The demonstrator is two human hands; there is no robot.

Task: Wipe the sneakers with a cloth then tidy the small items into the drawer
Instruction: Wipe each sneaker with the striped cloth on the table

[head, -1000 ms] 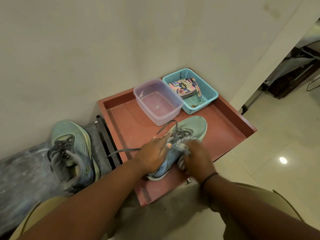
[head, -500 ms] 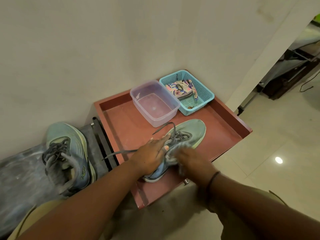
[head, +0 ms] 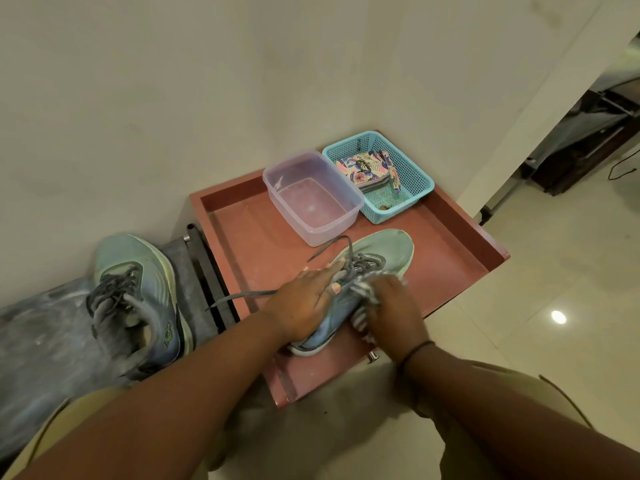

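A teal and blue sneaker (head: 384,249) lies in the pulled-out reddish drawer (head: 460,237), toe pointing away. My left hand (head: 304,299) presses flat on its laces and heel side, holding it steady. My right hand (head: 391,306) grips a striped grey-white cloth (head: 362,315) against the sneaker's right side. The second sneaker (head: 135,299) stands to the left on a dark mat, outside the drawer.
At the drawer's back stand a clear plastic tub (head: 311,195) and a turquoise basket (head: 405,171) holding a floral pouch (head: 363,168). A wall rises behind. Tiled floor lies to the right, with dark furniture (head: 588,140) beyond a doorway.
My right hand with the cloth slid back along the sneaker's side and then forward again. The left hand kept its hold. The view shifted slightly.
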